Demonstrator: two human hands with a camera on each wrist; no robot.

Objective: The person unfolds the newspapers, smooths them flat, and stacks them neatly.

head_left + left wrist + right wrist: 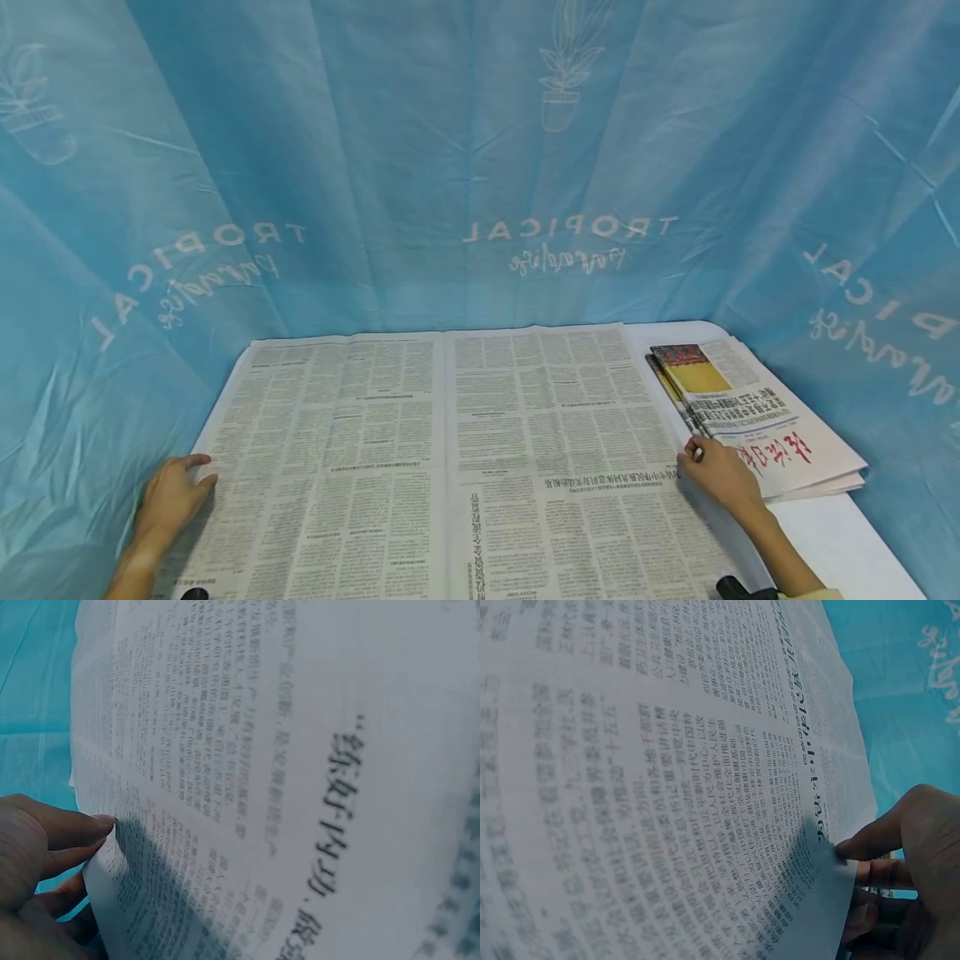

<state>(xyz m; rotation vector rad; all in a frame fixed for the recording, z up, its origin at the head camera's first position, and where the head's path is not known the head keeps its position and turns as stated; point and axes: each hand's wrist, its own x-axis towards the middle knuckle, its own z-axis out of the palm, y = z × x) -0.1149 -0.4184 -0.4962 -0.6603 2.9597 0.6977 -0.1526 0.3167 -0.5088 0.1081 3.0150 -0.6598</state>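
Observation:
A large sheet of newspaper [390, 442] lies spread open, its centre fold running front to back. On its left edge, my left hand [167, 498] pinches the paper between thumb and fingers. My right hand [718, 473] grips the opposite edge, close to a folded stack of newspapers [757, 417]. In the left wrist view, the fingertips [103, 820] meet at the sheet's margin, and the paper bends up slightly there. The right wrist view shows the thumb and finger [874, 836] on the sheet's right border, with the other fingers curled below it.
The white table [847, 533] shows along the right side, under the stack with red characters and a colour picture. Blue curtains [405, 167] with white print hang behind and on both sides, close to the table's edges. Dark wrist-camera parts [738, 588] show near the front.

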